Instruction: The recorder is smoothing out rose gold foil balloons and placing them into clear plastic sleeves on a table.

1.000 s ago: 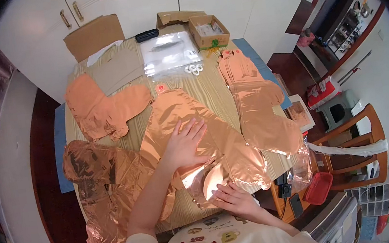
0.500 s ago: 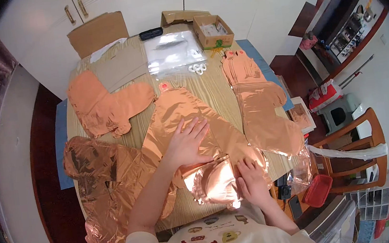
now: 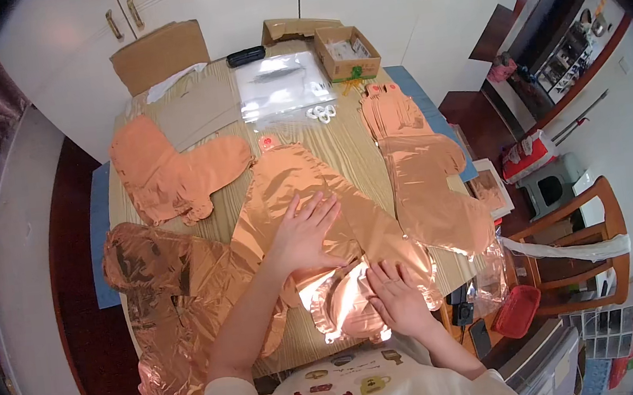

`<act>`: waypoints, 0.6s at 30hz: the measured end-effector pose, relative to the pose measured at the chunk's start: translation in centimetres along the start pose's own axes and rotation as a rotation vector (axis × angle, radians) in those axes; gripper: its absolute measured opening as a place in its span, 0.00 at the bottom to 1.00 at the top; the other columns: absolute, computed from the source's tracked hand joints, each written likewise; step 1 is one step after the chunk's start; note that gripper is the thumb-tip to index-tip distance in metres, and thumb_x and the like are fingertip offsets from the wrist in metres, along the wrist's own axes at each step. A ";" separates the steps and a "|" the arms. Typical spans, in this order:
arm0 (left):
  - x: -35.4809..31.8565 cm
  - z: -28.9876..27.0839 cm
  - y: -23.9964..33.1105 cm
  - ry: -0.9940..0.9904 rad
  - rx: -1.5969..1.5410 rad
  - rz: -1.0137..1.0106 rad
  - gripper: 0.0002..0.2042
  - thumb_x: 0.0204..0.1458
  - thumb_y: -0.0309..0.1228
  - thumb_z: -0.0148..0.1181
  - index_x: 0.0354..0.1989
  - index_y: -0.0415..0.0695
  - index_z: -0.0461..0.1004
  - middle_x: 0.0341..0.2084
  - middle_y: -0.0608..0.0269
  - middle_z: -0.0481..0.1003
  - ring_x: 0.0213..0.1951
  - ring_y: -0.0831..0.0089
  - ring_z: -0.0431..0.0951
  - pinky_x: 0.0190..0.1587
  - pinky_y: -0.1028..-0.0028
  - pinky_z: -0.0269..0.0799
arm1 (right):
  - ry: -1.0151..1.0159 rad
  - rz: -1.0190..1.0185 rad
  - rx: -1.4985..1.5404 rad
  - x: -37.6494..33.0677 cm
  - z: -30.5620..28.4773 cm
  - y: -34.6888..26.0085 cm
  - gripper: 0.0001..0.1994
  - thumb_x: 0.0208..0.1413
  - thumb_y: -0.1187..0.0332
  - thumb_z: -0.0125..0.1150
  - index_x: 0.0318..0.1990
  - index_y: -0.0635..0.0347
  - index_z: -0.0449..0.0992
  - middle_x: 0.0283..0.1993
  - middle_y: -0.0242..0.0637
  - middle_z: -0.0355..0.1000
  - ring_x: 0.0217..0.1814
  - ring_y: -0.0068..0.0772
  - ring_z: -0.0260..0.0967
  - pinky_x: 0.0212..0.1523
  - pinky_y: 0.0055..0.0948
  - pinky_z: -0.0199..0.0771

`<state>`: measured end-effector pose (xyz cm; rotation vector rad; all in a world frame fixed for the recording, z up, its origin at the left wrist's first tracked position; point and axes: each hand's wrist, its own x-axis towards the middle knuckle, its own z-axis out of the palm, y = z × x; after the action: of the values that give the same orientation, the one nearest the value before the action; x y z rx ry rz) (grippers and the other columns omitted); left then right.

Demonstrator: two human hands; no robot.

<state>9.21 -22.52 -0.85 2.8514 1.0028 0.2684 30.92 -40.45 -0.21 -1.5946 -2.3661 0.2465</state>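
A flat, uninflated copper-coloured foil balloon (image 3: 283, 174) lies on the table in front of me. My left hand (image 3: 305, 234) rests flat on its middle with the fingers spread. Near the front table edge, a shiny part of the foil (image 3: 340, 304) is folded over and wrinkled. My right hand (image 3: 401, 297) lies on the right side of that fold, its fingers stretched out and pressing lightly on the foil. Neither hand grips anything.
More flat foil balloons lie around: one at the upper left (image 3: 161, 168), a darker, crumpled one at the lower left (image 3: 178, 283), and a stack at the right (image 3: 427, 177). Clear plastic sheets (image 3: 280, 84), white rings (image 3: 321, 113) and a cardboard box (image 3: 351, 69) sit at the back.
My right hand has slid a little left, onto the folded foil, and the fold has shifted and creased under it. My left hand has stayed in place.
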 end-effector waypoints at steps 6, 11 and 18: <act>0.0 -0.1 0.0 -0.008 0.010 0.000 0.56 0.36 0.72 0.57 0.69 0.42 0.55 0.69 0.58 0.56 0.71 0.59 0.51 0.71 0.47 0.38 | -0.013 -0.028 -0.053 0.1 -0.3 -0.3 0.28 0.61 0.59 0.54 0.66 0.64 0.61 0.66 0.48 0.63 0.70 0.47 0.58 0.70 0.50 0.50; 0.1 -0.1 0.0 -0.014 0.008 -0.003 0.56 0.36 0.73 0.56 0.69 0.42 0.55 0.69 0.57 0.56 0.71 0.59 0.51 0.71 0.47 0.38 | -0.027 -0.049 -0.015 0.2 -0.3 -0.1 0.27 0.62 0.61 0.52 0.65 0.66 0.62 0.66 0.50 0.62 0.71 0.51 0.56 0.71 0.49 0.48; 0.0 0.1 0.0 0.014 0.002 0.002 0.56 0.36 0.73 0.56 0.68 0.41 0.56 0.69 0.57 0.56 0.71 0.58 0.52 0.71 0.47 0.38 | -0.079 -0.101 -0.069 0.3 -0.8 0.4 0.28 0.60 0.58 0.55 0.65 0.65 0.63 0.69 0.45 0.59 0.72 0.46 0.54 0.70 0.46 0.51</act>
<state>9.17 -22.53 -0.95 2.8565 1.0027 0.2880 31.38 -40.04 0.46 -1.5163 -2.5324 0.2129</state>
